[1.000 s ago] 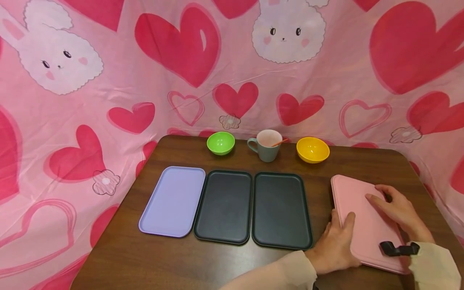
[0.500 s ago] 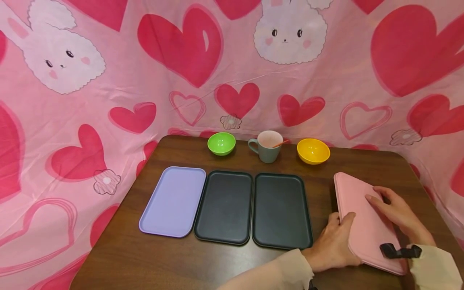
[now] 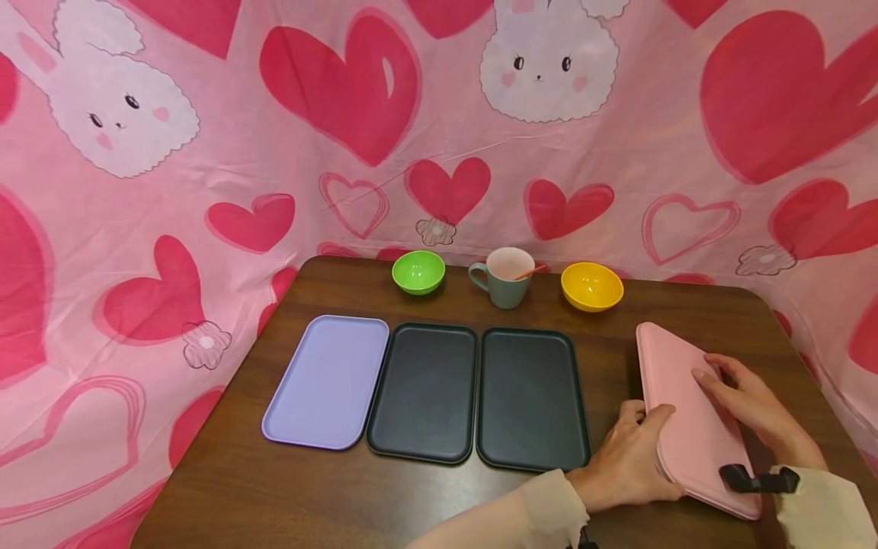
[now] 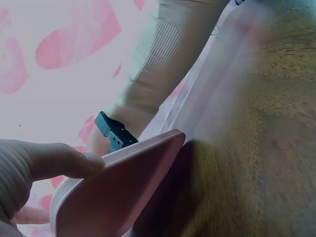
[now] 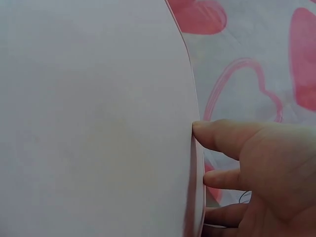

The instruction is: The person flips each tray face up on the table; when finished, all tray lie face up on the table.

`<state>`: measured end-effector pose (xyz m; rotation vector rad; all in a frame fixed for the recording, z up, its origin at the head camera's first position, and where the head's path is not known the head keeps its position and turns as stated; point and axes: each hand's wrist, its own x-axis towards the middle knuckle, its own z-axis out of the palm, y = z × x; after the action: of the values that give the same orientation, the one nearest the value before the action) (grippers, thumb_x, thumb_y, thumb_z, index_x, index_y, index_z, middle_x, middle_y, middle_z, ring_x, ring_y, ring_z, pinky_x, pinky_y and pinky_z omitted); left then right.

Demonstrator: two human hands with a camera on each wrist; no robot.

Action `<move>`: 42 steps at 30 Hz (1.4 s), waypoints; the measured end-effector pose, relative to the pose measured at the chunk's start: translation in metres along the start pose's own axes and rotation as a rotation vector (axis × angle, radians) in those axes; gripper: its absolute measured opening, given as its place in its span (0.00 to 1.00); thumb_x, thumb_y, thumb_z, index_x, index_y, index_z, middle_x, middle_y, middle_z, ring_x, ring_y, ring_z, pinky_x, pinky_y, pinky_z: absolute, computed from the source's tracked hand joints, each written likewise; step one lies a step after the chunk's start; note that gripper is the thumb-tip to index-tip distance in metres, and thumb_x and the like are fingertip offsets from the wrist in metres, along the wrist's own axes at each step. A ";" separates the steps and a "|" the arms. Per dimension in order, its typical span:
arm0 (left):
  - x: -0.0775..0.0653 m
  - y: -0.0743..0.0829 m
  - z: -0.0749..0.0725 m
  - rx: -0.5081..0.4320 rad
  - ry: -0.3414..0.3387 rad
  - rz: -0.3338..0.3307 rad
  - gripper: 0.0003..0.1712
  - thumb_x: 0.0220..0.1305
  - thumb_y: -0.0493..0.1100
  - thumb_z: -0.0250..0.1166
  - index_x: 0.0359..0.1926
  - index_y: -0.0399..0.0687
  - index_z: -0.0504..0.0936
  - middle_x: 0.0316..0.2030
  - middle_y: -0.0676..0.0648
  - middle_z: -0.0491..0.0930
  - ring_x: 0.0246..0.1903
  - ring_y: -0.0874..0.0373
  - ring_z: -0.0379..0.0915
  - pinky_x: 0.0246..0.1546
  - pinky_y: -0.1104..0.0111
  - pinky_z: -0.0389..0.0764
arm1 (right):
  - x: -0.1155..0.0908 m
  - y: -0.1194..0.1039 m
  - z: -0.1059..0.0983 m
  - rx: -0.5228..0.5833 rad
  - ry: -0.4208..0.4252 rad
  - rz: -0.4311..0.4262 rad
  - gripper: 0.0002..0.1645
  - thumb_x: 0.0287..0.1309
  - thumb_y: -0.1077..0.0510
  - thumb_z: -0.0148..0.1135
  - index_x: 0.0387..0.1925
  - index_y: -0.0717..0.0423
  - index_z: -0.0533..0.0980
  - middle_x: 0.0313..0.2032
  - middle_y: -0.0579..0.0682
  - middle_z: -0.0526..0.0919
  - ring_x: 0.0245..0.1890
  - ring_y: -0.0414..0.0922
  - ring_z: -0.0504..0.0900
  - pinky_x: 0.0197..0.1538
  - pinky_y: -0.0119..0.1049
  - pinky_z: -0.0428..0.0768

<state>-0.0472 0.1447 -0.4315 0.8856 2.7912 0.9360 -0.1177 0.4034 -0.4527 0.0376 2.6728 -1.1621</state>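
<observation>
On the right side of the table a pink tray (image 3: 700,427) is tilted, its left long edge raised and its right side lower. My left hand (image 3: 627,461) grips that raised edge, thumb on the upper face. In the left wrist view the left thumb (image 4: 81,165) lies on the rim, and a shaded face of the pink tray (image 4: 123,187) slopes down toward the wood. My right hand (image 3: 754,400) holds the opposite long edge, with thumb and fingers at the rim. The right wrist view shows the right thumb (image 5: 217,133) against the edge of the pink tray (image 5: 98,118).
A lilac tray (image 3: 329,381) and two dark trays, one in the middle (image 3: 425,393) and one to its right (image 3: 531,396), lie side by side. Behind them stand a green bowl (image 3: 418,273), a grey-blue mug (image 3: 507,286) holding an orange stick, and a yellow bowl (image 3: 592,287).
The pink tray has tipped more steeply, its left edge rising and shifting slightly right. Both hands have kept their hold on it; the other trays, bowls and mug have stayed put.
</observation>
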 end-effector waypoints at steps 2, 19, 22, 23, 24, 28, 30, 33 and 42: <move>0.000 0.000 -0.001 0.001 0.001 0.005 0.54 0.39 0.58 0.83 0.68 0.62 0.67 0.55 0.53 0.68 0.47 0.72 0.70 0.41 0.90 0.67 | 0.000 -0.002 0.000 -0.002 -0.015 0.010 0.43 0.76 0.44 0.45 0.72 0.75 0.48 0.69 0.84 0.50 0.67 0.79 0.52 0.58 0.18 0.72; 0.000 -0.001 -0.008 0.034 0.012 0.072 0.47 0.44 0.60 0.80 0.66 0.61 0.72 0.59 0.53 0.68 0.56 0.72 0.67 0.48 0.91 0.65 | -0.008 -0.022 0.003 -0.031 -0.037 0.021 0.43 0.76 0.44 0.45 0.72 0.74 0.49 0.69 0.84 0.50 0.67 0.81 0.53 0.63 0.64 0.70; 0.000 0.000 -0.009 0.029 0.020 0.078 0.46 0.45 0.60 0.80 0.65 0.61 0.72 0.59 0.53 0.68 0.56 0.72 0.68 0.48 0.91 0.65 | -0.009 -0.025 0.004 -0.050 -0.025 0.001 0.41 0.75 0.45 0.47 0.72 0.74 0.51 0.68 0.84 0.54 0.65 0.79 0.58 0.49 0.32 0.82; 0.000 0.000 -0.009 0.025 0.021 0.079 0.46 0.45 0.59 0.80 0.65 0.61 0.73 0.60 0.53 0.68 0.56 0.72 0.68 0.48 0.92 0.64 | -0.010 -0.026 0.004 -0.044 -0.024 -0.005 0.41 0.75 0.45 0.47 0.71 0.74 0.51 0.68 0.84 0.54 0.64 0.79 0.59 0.44 0.23 0.78; -0.001 0.000 -0.009 0.023 0.023 0.081 0.45 0.45 0.59 0.80 0.65 0.61 0.73 0.60 0.53 0.68 0.56 0.73 0.68 0.49 0.92 0.64 | -0.011 -0.027 0.004 -0.039 -0.021 -0.013 0.41 0.75 0.46 0.48 0.71 0.74 0.52 0.68 0.84 0.55 0.63 0.79 0.59 0.39 0.16 0.72; -0.001 0.001 -0.010 0.011 0.020 0.088 0.45 0.46 0.59 0.79 0.66 0.61 0.73 0.60 0.54 0.68 0.56 0.73 0.67 0.49 0.92 0.64 | -0.014 -0.034 0.005 -0.023 -0.030 -0.023 0.41 0.75 0.46 0.48 0.72 0.73 0.51 0.69 0.84 0.53 0.64 0.80 0.58 0.48 0.24 0.79; -0.001 0.001 -0.010 0.009 0.019 0.093 0.44 0.46 0.59 0.79 0.66 0.61 0.73 0.60 0.54 0.68 0.56 0.73 0.67 0.49 0.92 0.63 | -0.015 -0.038 0.006 -0.008 -0.038 -0.026 0.41 0.75 0.46 0.47 0.73 0.72 0.50 0.70 0.83 0.51 0.66 0.81 0.54 0.61 0.47 0.79; -0.001 0.002 -0.011 0.004 0.022 0.099 0.43 0.46 0.58 0.79 0.65 0.61 0.74 0.59 0.54 0.68 0.56 0.73 0.67 0.50 0.92 0.62 | -0.017 -0.044 0.008 0.008 -0.025 -0.046 0.40 0.75 0.48 0.47 0.73 0.72 0.50 0.70 0.83 0.51 0.67 0.82 0.52 0.59 0.76 0.60; -0.003 0.003 -0.011 0.012 0.053 0.084 0.41 0.47 0.57 0.78 0.64 0.64 0.75 0.59 0.55 0.69 0.60 0.70 0.65 0.56 0.87 0.63 | -0.022 -0.052 0.011 -0.011 -0.019 -0.088 0.39 0.75 0.48 0.48 0.74 0.69 0.51 0.71 0.79 0.54 0.71 0.75 0.52 0.65 0.70 0.62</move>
<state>-0.0457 0.1392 -0.4217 1.0021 2.8269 0.9692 -0.1001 0.3611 -0.4180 -0.0928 2.6890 -1.1670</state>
